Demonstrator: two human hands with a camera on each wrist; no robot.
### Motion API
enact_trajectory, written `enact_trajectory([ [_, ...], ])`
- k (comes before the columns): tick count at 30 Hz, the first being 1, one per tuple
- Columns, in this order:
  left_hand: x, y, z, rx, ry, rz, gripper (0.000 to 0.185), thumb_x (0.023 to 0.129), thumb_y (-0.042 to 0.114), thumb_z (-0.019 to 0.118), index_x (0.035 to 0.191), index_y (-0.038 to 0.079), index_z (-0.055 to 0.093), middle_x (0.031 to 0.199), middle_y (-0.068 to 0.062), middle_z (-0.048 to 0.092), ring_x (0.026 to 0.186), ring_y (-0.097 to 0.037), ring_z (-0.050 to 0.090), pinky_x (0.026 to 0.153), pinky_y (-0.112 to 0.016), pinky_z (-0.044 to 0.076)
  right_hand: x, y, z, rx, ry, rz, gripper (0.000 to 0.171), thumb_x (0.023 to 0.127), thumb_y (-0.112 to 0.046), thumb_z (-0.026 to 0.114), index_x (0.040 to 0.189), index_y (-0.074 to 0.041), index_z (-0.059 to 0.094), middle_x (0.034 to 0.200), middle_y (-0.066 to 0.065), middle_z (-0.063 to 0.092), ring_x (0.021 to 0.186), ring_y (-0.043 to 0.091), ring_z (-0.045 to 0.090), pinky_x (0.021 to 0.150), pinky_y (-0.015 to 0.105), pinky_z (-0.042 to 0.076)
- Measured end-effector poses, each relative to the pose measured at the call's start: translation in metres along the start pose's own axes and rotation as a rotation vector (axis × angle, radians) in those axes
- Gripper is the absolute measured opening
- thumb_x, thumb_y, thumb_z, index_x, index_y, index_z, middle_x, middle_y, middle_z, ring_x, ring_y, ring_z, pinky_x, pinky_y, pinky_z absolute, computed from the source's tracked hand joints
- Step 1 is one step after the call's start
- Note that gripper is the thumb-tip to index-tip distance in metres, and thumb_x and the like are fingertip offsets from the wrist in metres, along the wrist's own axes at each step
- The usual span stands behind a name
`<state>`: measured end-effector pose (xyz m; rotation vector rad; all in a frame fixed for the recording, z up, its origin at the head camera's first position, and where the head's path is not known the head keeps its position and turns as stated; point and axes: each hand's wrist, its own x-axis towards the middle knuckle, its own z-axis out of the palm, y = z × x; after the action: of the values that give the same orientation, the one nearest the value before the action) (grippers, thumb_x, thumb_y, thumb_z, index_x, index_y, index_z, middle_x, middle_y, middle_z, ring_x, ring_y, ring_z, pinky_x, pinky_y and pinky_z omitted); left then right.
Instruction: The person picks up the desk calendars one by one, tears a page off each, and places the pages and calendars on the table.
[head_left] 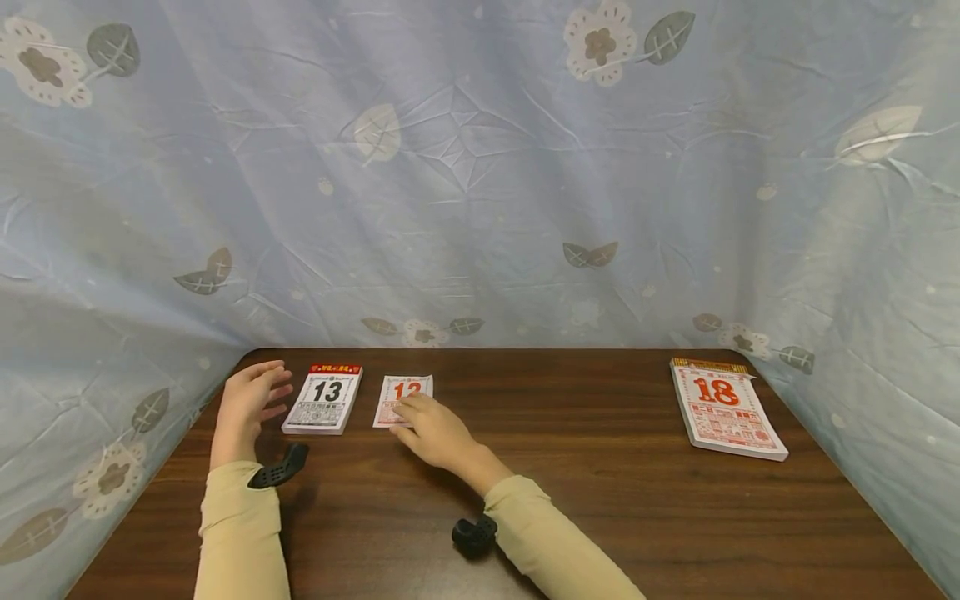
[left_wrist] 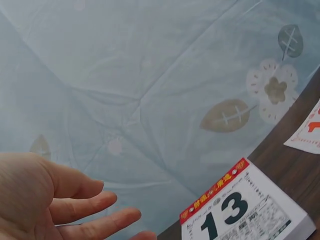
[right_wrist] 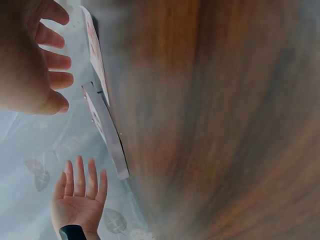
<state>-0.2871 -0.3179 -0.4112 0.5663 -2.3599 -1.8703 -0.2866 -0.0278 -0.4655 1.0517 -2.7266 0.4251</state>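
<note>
My left hand (head_left: 247,408) is raised at the left side of a tear-off calendar (head_left: 322,402) with a red header and a black 13. Its fingers are spread and hold nothing; the left wrist view shows a gap between the fingertips (left_wrist: 131,215) and that calendar. To the right of the calendar lies a loose calendar sheet (head_left: 385,404) with red print, its number partly covered. Over this sheet hovers my right hand (head_left: 437,433), fingers loosely bent. In the right wrist view, the fingers (right_wrist: 59,60) are apart from the sheet (right_wrist: 94,45) and grip nothing.
A second tear-off calendar (head_left: 723,408) with a red 18 lies at the far right of the brown wooden table (head_left: 555,467). A pale blue curtain (head_left: 480,208) with flowers and leaves hangs behind and along both sides. A black wrist device (head_left: 474,536) sits at the right sleeve.
</note>
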Motion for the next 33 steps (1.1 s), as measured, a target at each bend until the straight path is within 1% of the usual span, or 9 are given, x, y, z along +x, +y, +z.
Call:
enact_trajectory([
  [2, -0.002, 0.003, 0.003, 0.01, 0.01, 0.009, 0.051, 0.102, 0.028, 0.047, 0.146, 0.003, 0.04, 0.097, 0.015, 0.061, 0.082, 0.002, 0.065, 0.073, -0.028, 0.055, -0.002, 0.002, -0.002, 0.011, 0.001, 0.011, 0.041, 0.101, -0.035, 0.051, 0.132, -0.011, 0.061, 0.139, 0.007, 0.057, 0.136, 0.026, 0.048, 0.112, 0.036, 0.039],
  [5, -0.003, 0.007, 0.01, 0.04, 0.033, 0.014, 0.05, 0.102, 0.029, 0.046, 0.146, 0.005, 0.042, 0.114, 0.0, 0.065, 0.09, -0.003, 0.065, 0.079, -0.031, 0.054, -0.006, 0.006, -0.006, 0.025, 0.008, 0.024, 0.041, 0.1, -0.035, 0.052, 0.132, -0.011, 0.061, 0.141, 0.009, 0.056, 0.136, 0.028, 0.047, 0.112, 0.039, 0.038],
  [8, -0.006, 0.011, 0.017, 0.057, 0.044, 0.025, 0.049, 0.103, 0.03, 0.043, 0.146, 0.006, 0.043, 0.136, -0.015, 0.056, 0.105, -0.015, 0.064, 0.085, -0.036, 0.053, -0.011, 0.01, -0.01, 0.029, 0.013, 0.032, 0.041, 0.1, -0.034, 0.052, 0.133, -0.012, 0.06, 0.141, 0.01, 0.056, 0.136, 0.031, 0.047, 0.112, 0.041, 0.039],
  [10, -0.007, 0.013, 0.022, 0.068, 0.037, 0.039, 0.049, 0.103, 0.03, 0.042, 0.146, 0.006, 0.043, 0.144, -0.019, 0.05, 0.11, -0.019, 0.062, 0.087, -0.037, 0.052, -0.015, 0.013, -0.012, 0.031, 0.016, 0.039, 0.04, 0.1, -0.034, 0.053, 0.133, -0.012, 0.06, 0.14, 0.01, 0.056, 0.136, 0.031, 0.046, 0.112, 0.042, 0.039],
  [15, -0.012, 0.019, 0.032, 0.076, -0.011, 0.08, 0.048, 0.103, 0.03, 0.043, 0.145, 0.006, 0.043, 0.145, -0.018, 0.049, 0.108, -0.015, 0.062, 0.091, -0.039, 0.052, -0.025, 0.02, -0.019, 0.035, 0.029, 0.059, 0.04, 0.1, -0.032, 0.053, 0.132, -0.011, 0.061, 0.141, 0.011, 0.056, 0.138, 0.031, 0.044, 0.113, 0.042, 0.038],
  [20, -0.019, 0.028, 0.045, 0.073, -0.074, 0.132, 0.049, 0.104, 0.03, 0.041, 0.145, 0.003, 0.042, 0.146, -0.021, 0.046, 0.128, -0.035, 0.052, 0.101, -0.051, 0.046, -0.035, 0.029, -0.026, 0.065, 0.049, 0.076, 0.041, 0.1, -0.033, 0.053, 0.133, -0.009, 0.059, 0.143, 0.011, 0.053, 0.14, 0.032, 0.042, 0.113, 0.044, 0.037],
  [23, -0.021, 0.032, 0.053, 0.076, -0.106, 0.151, 0.049, 0.104, 0.03, 0.041, 0.145, 0.003, 0.041, 0.146, -0.022, 0.046, 0.131, -0.038, 0.048, 0.105, -0.054, 0.043, -0.041, 0.035, -0.031, 0.071, 0.071, 0.089, 0.042, 0.1, -0.035, 0.052, 0.133, -0.01, 0.059, 0.144, 0.011, 0.052, 0.14, 0.032, 0.041, 0.112, 0.046, 0.038],
  [28, -0.025, 0.039, 0.066, 0.095, -0.133, 0.187, 0.046, 0.104, 0.027, 0.041, 0.144, 0.003, 0.044, 0.144, -0.021, 0.049, 0.129, -0.037, 0.051, 0.102, -0.053, 0.044, -0.052, 0.046, -0.038, 0.062, 0.111, 0.088, 0.043, 0.101, -0.036, 0.051, 0.132, -0.009, 0.059, 0.143, 0.013, 0.053, 0.139, 0.034, 0.042, 0.11, 0.048, 0.039],
  [33, -0.029, 0.046, 0.08, 0.119, -0.143, 0.229, 0.043, 0.104, 0.024, 0.043, 0.14, 0.002, 0.048, 0.14, -0.022, 0.053, 0.125, -0.038, 0.054, 0.098, -0.052, 0.047, -0.061, 0.054, -0.044, 0.067, 0.114, 0.119, 0.044, 0.101, -0.037, 0.05, 0.133, -0.008, 0.058, 0.145, 0.012, 0.051, 0.14, 0.033, 0.04, 0.11, 0.05, 0.039],
])
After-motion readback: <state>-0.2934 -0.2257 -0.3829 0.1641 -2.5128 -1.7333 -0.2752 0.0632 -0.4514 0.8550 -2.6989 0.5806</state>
